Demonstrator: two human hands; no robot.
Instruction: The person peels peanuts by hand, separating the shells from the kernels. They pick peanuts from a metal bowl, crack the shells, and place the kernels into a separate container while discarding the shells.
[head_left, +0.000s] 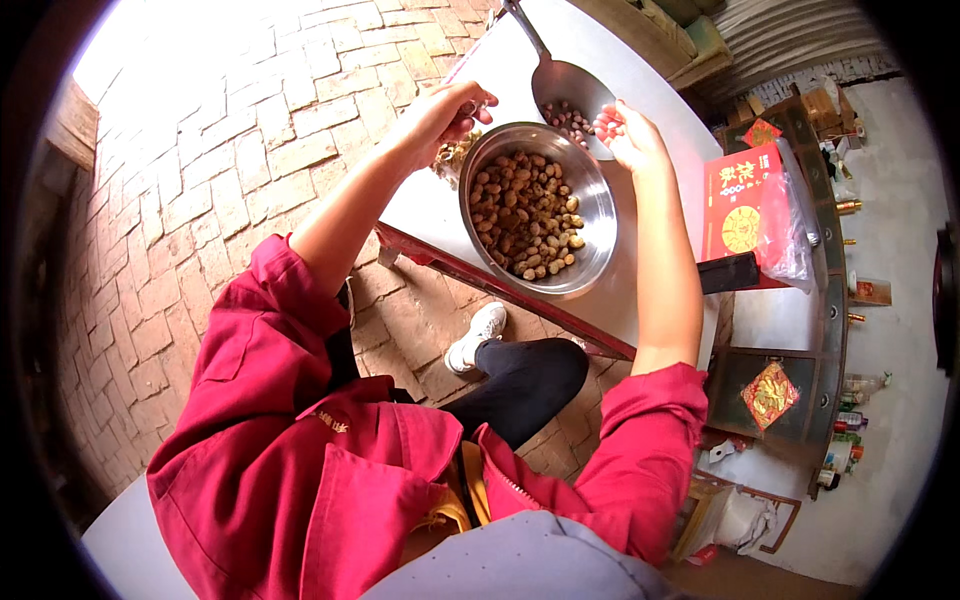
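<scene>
A steel bowl (602, 240) of unshelled peanuts (521, 214) stands on the white table (652, 45). Behind it lies a long-handled metal ladle or pan (556, 79) with shelled peanut kernels (568, 122). My left hand (461, 116), fingers curled, holds what look like pieces of peanut shell above a small heap of shells (452, 155) left of the bowl. My right hand (628, 135) is over the right rim of the pan, fingers bent up, with peanut kernels at its fingertips.
A red box (731, 187) with a clear plastic bag (791, 240) lies at the right, near a black object (729, 273). A dark wooden cabinet (799, 322) stands beyond. The table's red edge (510, 296) faces me, above a brick floor (277, 135).
</scene>
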